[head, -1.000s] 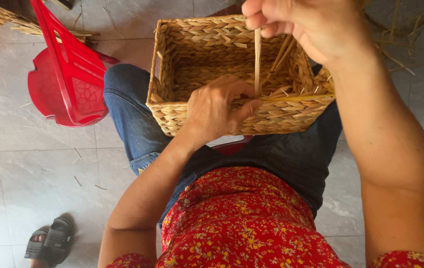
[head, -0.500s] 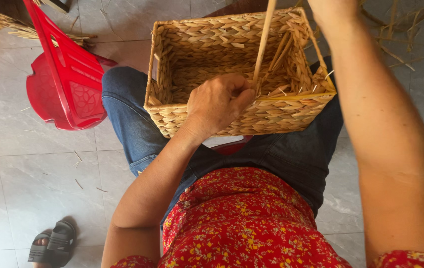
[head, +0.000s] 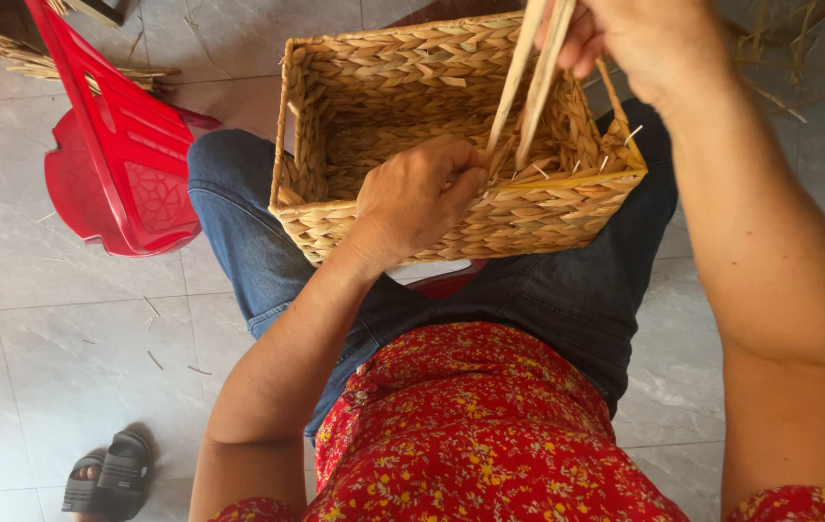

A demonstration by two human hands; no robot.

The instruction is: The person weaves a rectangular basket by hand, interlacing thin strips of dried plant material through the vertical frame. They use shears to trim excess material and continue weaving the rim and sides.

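One view only, camera on my head, pointing nearly straight down at my lap. It's close: my forearms and red flowered shirt [head: 490,435] fill the lower half, with my left hand [head: 412,198] near centre. My right hand [head: 644,43] is cut off by the top edge. The woven basket [head: 403,97] on my knees sits upper middle. The tiled floor [head: 64,367] shows on both sides, the red plastic chair [head: 113,164] top left, and a sandal [head: 108,474] bottom left. No second view, so nothing is shared.
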